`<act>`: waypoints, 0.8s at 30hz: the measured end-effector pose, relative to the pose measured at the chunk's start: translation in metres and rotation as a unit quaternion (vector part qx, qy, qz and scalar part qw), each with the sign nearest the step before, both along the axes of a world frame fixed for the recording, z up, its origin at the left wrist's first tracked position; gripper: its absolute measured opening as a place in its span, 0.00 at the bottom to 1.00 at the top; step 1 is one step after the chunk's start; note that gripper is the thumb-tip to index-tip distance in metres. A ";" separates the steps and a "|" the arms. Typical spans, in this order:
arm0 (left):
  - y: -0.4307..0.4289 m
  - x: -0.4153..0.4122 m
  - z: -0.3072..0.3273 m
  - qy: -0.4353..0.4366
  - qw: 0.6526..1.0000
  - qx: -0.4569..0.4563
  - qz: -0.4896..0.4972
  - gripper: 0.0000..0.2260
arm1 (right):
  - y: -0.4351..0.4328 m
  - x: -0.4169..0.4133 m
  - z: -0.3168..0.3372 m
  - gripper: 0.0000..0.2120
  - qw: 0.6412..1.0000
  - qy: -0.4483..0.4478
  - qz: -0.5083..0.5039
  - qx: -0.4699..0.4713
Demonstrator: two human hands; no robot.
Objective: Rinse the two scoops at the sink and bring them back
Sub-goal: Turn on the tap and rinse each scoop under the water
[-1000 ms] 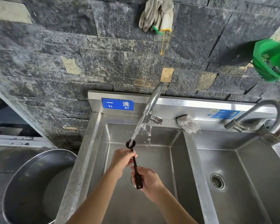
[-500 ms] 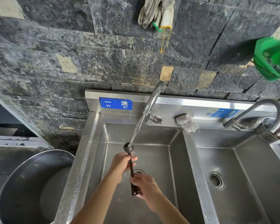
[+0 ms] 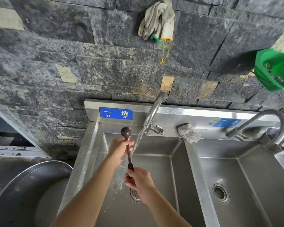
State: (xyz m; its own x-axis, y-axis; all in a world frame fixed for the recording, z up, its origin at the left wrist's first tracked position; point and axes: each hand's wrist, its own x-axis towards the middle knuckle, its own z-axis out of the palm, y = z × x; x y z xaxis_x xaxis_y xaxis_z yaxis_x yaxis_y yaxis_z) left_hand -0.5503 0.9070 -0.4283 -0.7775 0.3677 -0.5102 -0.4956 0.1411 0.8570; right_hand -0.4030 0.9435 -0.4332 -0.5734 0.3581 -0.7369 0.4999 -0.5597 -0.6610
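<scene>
Dark brown long-handled scoop [image 3: 127, 150] over the left stainless sink basin [image 3: 156, 169], left hand [image 3: 119, 147] clamped near its bowl, right hand [image 3: 138, 181] clamped on the handle's end, tap water [image 3: 138, 139] striking the shaft; grey stone wall [image 3: 88, 63] behind, round steel tub [image 3: 23, 194] at left.

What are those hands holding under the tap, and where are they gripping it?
A dark long-handled scoop. The left hand grips the handle just below the bowl; the right hand grips the handle's far end. Whether a second scoop is held cannot be told.
</scene>
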 end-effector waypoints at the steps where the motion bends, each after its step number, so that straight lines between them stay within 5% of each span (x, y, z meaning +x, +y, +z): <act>1: 0.004 -0.006 0.007 0.006 1.000 0.005 0.000 0.06 | 0.003 -0.007 0.003 0.05 1.000 0.011 -0.008 0.010; 12: 0.031 -0.042 0.065 0.049 0.997 0.058 -0.003 0.04 | 0.033 -0.036 0.033 0.08 0.984 0.155 -0.074 0.041; 24: 0.000 0.019 -0.004 -0.058 0.997 0.057 -0.001 0.06 | 0.011 0.030 -0.008 0.08 0.996 0.071 -0.003 0.054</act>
State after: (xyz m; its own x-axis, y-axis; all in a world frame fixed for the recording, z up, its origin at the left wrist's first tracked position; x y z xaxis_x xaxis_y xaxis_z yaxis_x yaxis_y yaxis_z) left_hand -0.5317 0.9071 -0.4326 -0.7155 0.4297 -0.5509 -0.5916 0.0468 0.8048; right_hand -0.3726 0.9544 -0.4413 -0.6676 0.4334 -0.6054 0.3939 -0.4844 -0.7812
